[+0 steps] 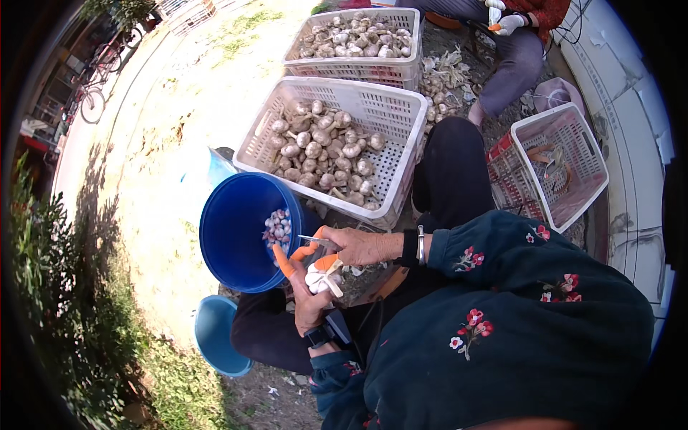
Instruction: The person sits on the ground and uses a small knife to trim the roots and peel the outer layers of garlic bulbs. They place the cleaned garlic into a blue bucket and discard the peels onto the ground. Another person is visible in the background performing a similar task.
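My left hand holds a peeled white garlic bulb with a short stalk, with orange covers on some fingers. Just above it, my right hand grips a small knife, its blade pointing left over the rim of a deep blue bucket. Purplish-white garlic lies inside that bucket. Beyond my hands stands a white plastic crate partly filled with unpeeled garlic bulbs with stalk stubs.
A second crate of garlic stands behind the first. Loose bulbs and peelings lie beside it, near a seated person in gloves. At right is a crate holding a few items; at lower left, a light-blue basin.
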`<state>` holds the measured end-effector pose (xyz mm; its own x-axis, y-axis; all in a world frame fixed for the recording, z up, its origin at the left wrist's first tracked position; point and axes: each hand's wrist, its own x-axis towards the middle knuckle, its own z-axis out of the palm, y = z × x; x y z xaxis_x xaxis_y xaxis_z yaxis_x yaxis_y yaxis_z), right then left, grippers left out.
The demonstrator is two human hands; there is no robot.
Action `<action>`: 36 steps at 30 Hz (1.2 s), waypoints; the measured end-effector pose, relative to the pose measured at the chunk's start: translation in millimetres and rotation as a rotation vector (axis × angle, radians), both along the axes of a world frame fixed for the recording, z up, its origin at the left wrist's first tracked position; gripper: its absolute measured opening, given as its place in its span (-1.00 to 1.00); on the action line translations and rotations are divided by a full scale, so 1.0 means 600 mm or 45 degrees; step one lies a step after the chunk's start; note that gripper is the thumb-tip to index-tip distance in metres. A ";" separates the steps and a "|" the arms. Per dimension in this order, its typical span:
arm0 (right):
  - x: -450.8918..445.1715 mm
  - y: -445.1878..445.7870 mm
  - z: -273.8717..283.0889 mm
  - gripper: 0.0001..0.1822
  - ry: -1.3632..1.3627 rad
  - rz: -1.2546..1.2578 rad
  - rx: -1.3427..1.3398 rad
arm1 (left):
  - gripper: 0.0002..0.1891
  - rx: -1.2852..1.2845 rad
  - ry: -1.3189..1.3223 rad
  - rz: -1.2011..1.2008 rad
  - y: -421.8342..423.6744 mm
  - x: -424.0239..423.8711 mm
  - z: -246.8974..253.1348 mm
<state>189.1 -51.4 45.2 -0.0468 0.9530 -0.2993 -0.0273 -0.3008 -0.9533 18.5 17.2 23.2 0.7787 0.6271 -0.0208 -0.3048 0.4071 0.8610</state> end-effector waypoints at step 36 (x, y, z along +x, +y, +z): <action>-0.058 -0.009 0.003 -0.59 -0.492 -0.250 0.398 | -0.30 -0.406 0.123 0.720 0.007 -0.004 -0.019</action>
<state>154.1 -56.5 47.1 0.1986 0.9793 0.0401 0.3160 -0.0253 -0.9484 15.9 21.2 11.7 0.3162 0.8905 -0.3271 -0.4740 0.4469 0.7586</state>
